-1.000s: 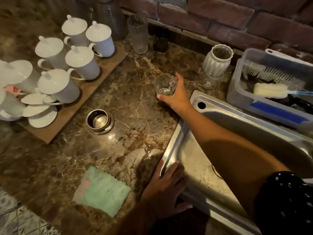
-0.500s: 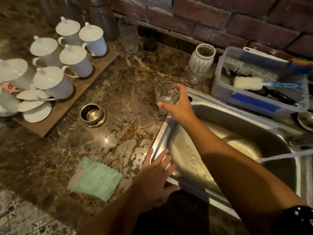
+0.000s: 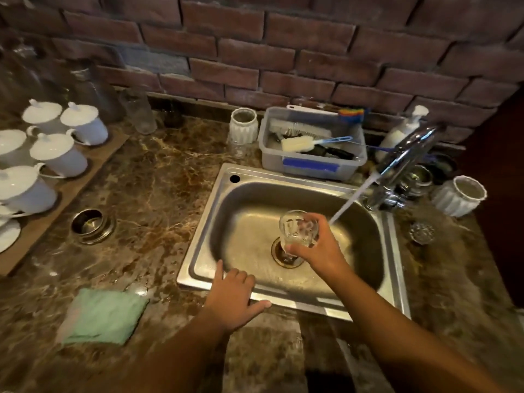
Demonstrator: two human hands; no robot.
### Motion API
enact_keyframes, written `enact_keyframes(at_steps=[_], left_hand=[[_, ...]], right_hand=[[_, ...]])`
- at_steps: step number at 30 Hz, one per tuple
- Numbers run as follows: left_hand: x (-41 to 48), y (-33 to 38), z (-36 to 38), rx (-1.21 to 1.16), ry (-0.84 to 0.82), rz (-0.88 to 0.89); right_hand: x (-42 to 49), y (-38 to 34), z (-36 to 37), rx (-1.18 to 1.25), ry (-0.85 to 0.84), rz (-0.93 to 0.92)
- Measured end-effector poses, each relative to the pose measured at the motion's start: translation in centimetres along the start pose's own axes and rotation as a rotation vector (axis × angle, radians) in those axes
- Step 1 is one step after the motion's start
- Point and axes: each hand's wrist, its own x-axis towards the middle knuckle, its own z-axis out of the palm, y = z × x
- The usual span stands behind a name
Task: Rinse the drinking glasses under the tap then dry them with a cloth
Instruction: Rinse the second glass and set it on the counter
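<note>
The right hand [image 3: 314, 252] curls fingers and thumb round the drinking glass [image 3: 297, 228], holding it (mouth up) over the sink [image 3: 283, 177] drain, just left of the tap [image 3: 408, 148] stream. The left hand [image 3: 231, 296] rests flat, fingers spread, on the sink's near rim. The cloth [image 3: 102, 319] lies near left.

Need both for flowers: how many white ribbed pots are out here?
2. One ribbed pot stands on the counter left of the tub; the other stands right of the tap. More could be hidden out of frame.
</note>
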Motion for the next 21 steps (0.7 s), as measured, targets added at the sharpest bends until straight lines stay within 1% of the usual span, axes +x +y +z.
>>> enact_keyframes(at_steps=[3,6,8,9,11,13,15,18,21], left_hand=[[1.0,3.9,0.1,0.009,-0.087,0.008],[1.5,5.4,-0.6,-0.004,-0.172,-0.041],[1.7,5.6,-2.0,-0.093,-0.223,-0.067],[1.9,5.8,-2.9,-0.210,-0.231,-0.086],[2.9,6.8,-4.9,-0.536,-0.196,-0.140],[4.3,8.5,-7.4,-0.879,-0.096,-0.179],[6.2,10.5,-9.4,-1.195,-0.025,-0.265],[9.0,12.7,-11.1,-1.629,-0.020,-0.429],[10.8,13.9,-11.2,-1.927,-0.056,-0.471]], right_hand=[[-1.2,1.2,-3.1,0.063,0.060,0.016],[-1.9,1.4,-5.5,0.082,0.087,0.010],[-2.0,1.3,-6.7,0.091,0.079,0.005],[-2.1,1.1,-7.2,0.094,0.069,0.000],[-2.2,0.7,-8.0,0.094,0.046,-0.012],[-1.8,0.4,-8.6,0.090,0.029,-0.020],[-1.3,0.4,-9.0,0.090,0.029,-0.025],[-0.3,0.4,-9.4,0.105,0.038,-0.016],[0.6,0.6,-9.6,0.121,0.035,-0.002]])
